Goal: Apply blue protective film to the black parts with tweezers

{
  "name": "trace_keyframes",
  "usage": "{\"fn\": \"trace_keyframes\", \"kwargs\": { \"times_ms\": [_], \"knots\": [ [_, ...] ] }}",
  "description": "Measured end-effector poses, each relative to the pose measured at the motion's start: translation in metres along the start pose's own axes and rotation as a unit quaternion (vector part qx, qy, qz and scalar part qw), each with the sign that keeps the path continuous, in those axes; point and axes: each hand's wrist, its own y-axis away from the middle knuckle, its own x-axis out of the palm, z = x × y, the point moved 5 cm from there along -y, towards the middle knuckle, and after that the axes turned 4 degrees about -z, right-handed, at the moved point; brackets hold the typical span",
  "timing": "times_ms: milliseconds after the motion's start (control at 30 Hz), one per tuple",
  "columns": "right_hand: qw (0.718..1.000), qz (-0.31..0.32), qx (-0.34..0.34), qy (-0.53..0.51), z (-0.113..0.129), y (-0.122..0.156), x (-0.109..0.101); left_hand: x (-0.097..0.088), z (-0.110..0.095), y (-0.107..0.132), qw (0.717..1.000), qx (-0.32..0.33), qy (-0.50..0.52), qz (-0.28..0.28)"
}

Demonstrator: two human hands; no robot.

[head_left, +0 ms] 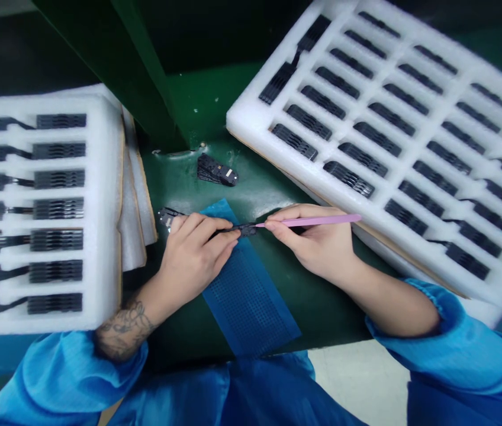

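Slim tool (317, 220) pink; small part (247, 229) blk; foam trays (104, 207) wht; desk (344, 313) dk grn; sheet (251, 290) blue w/ dotted grid; sleeves (459, 349) blue.

The left hand (198, 254) sits just left of the frame's middle, its back upward, thumb and fingers pinched and pointing right. The left forearm (120, 337) rises from the lower left, tattooed below the wrist (155, 300). Right of the middle, the right hand (322, 245) pinches too, pointing left; the right forearm (393, 303) slants up from the lower right.
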Motion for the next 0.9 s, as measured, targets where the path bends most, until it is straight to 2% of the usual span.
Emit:
{"fn": "trace_keyframes", "kwargs": {
  "times_ms": [600, 900],
  "knots": [
    [1.000, -0.001, -0.017, -0.005, 0.0008, -0.0005, 0.0008, 0.0011, -0.0045, -0.0023, 0.999, 0.027, -0.044, 0.014],
    [1.000, -0.005, 0.010, -0.018, -0.0011, 0.0013, -0.0018, 0.0018, -0.0046, -0.0023, 0.999, 0.026, -0.041, 0.012]
  ]
}}
